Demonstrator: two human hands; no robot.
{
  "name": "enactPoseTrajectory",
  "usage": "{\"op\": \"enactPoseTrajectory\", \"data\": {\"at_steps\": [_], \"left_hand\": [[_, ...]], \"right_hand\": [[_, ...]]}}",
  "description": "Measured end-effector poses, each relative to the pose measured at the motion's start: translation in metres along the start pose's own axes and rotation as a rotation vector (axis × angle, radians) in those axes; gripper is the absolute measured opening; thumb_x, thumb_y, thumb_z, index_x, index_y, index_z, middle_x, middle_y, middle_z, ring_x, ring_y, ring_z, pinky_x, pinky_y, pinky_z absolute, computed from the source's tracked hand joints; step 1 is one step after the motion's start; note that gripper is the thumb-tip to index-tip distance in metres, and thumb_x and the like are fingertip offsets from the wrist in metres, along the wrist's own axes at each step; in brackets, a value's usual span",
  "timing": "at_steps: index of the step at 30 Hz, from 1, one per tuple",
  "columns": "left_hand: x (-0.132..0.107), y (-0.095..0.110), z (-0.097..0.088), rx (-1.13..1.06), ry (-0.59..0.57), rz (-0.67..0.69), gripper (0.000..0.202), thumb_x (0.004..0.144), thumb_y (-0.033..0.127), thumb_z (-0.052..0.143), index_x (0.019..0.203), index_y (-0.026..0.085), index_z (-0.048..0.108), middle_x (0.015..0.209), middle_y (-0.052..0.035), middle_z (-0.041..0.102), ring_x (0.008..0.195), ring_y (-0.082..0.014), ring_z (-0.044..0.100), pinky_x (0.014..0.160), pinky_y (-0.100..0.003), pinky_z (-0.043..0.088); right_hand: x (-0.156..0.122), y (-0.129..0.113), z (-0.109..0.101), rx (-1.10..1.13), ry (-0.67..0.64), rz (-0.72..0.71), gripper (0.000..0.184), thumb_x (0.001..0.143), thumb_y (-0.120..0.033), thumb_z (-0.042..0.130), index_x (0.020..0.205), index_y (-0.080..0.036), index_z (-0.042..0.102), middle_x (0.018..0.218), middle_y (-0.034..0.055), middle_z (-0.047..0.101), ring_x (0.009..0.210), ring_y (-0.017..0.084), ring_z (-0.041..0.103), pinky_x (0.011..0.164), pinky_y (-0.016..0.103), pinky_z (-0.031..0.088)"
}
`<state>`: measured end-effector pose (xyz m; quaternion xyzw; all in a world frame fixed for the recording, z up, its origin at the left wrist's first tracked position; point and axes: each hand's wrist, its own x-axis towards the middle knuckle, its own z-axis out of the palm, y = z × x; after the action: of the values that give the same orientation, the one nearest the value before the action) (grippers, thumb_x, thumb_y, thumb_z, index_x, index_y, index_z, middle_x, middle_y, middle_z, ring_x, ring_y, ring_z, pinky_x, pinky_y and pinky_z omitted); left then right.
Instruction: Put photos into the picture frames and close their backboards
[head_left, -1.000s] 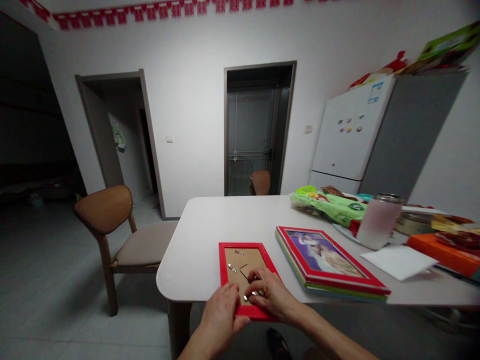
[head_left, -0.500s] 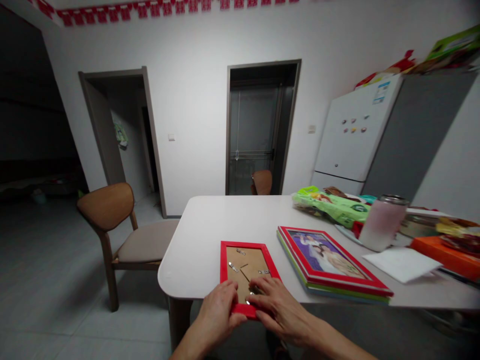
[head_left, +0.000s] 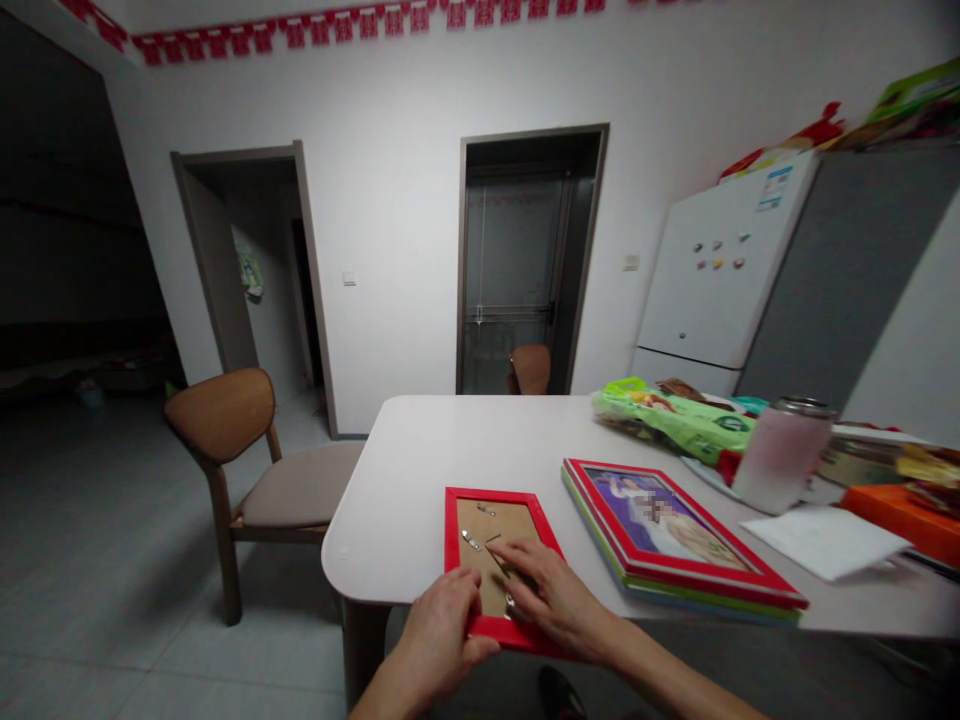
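A small red picture frame lies face down at the near edge of the white table, its brown backing board and metal clips showing. My left hand rests on the frame's near left edge, fingers curled over it. My right hand lies flat on the backing board, fingers stretched toward the clips in the middle. A stack of red and green frames with a photo on top sits just to the right.
A wooden chair stands left of the table. On the right of the table are a green snack bag, a pink cup, white paper and an orange box. A white fridge stands behind.
My right hand has spread flatter and reached further up the backing board. The view has shifted slightly; the frame stays in place.
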<state>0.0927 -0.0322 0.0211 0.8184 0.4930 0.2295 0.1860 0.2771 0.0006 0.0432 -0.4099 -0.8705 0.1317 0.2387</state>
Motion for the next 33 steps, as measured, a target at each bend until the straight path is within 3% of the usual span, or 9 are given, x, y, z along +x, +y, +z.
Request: {"op": "enactPoseTrajectory", "data": {"at_steps": [6, 11, 21, 27, 33], "left_hand": [[-0.001, 0.007, -0.002, -0.015, 0.044, -0.001, 0.048, 0.06, 0.026, 0.067, 0.104, 0.017, 0.051, 0.102, -0.0063, 0.057, 0.098, -0.0219, 0.049, 0.086, -0.031, 0.039], [-0.002, 0.007, -0.002, -0.035, 0.056, -0.005, 0.05, 0.06, 0.026, 0.067, 0.106, 0.018, 0.05, 0.105, -0.0067, 0.057, 0.1, -0.0234, 0.049, 0.088, -0.034, 0.037], [-0.003, 0.01, -0.005, -0.04, 0.029, -0.027, 0.062, 0.058, 0.025, 0.068, 0.115, 0.014, 0.046, 0.118, -0.0114, 0.049, 0.107, -0.0247, 0.044, 0.092, -0.033, 0.034], [-0.007, 0.015, -0.005, -0.005, -0.071, -0.116, 0.067, 0.057, 0.026, 0.067, 0.117, 0.008, 0.043, 0.124, -0.0161, 0.041, 0.115, -0.0264, 0.037, 0.097, -0.034, 0.028], [-0.011, 0.02, -0.002, 0.03, -0.105, -0.148, 0.069, 0.058, 0.023, 0.065, 0.12, 0.007, 0.039, 0.126, -0.0164, 0.04, 0.116, -0.0263, 0.034, 0.099, -0.035, 0.025]], "right_hand": [[0.05, 0.011, 0.029, -0.129, 0.057, 0.126, 0.026, 0.077, -0.023, 0.039, 0.077, -0.018, 0.065, 0.078, 0.0064, 0.059, 0.078, 0.017, 0.05, 0.07, 0.025, 0.034], [0.064, 0.011, 0.047, -0.186, 0.039, 0.137, 0.025, 0.072, -0.013, 0.04, 0.059, -0.015, 0.062, 0.067, 0.0064, 0.058, 0.068, 0.015, 0.048, 0.063, 0.024, 0.032], [0.06, 0.01, 0.04, -0.174, -0.007, 0.11, 0.024, 0.072, -0.018, 0.043, 0.056, -0.016, 0.06, 0.067, 0.0037, 0.059, 0.066, 0.012, 0.05, 0.062, 0.021, 0.032], [0.075, 0.041, 0.033, -0.172, 0.093, 0.34, 0.022, 0.073, -0.023, 0.042, 0.07, -0.017, 0.063, 0.072, 0.0057, 0.064, 0.066, 0.013, 0.054, 0.056, 0.022, 0.032], [0.092, 0.058, 0.037, -0.176, 0.117, 0.558, 0.02, 0.069, -0.031, 0.048, 0.07, -0.017, 0.063, 0.074, 0.0076, 0.065, 0.066, 0.015, 0.056, 0.053, 0.022, 0.031]]}}
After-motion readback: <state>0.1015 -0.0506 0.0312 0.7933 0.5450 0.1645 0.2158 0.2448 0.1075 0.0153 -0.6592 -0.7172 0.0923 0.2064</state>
